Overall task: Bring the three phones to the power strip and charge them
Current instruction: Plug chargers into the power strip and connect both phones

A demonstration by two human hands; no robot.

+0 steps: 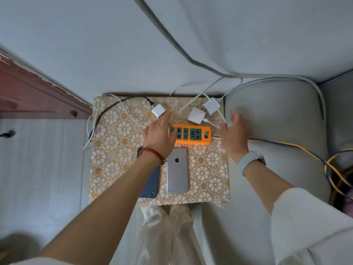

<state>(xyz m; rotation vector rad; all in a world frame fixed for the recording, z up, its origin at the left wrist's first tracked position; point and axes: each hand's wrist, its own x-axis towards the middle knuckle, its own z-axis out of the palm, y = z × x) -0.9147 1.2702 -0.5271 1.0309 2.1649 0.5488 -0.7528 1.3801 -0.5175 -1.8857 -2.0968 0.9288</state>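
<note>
A person's two bare forearms fill the lower view. The left wrist carries a red beaded bracelet point(152, 153) with round, glossy beads and a small charm hanging at its inner side. The right wrist wears a white smartwatch band point(248, 159) with a dark buckle. Loose white sleeves, pushed up, cover both upper forearms, the right sleeve point(309, 224) wide and softly folded. Pale cream trousers point(168, 236) show below.

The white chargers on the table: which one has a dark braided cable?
The left charger, just beyond the left hand. Its cable is dark and braided; the two chargers on the right have white cables.
</note>
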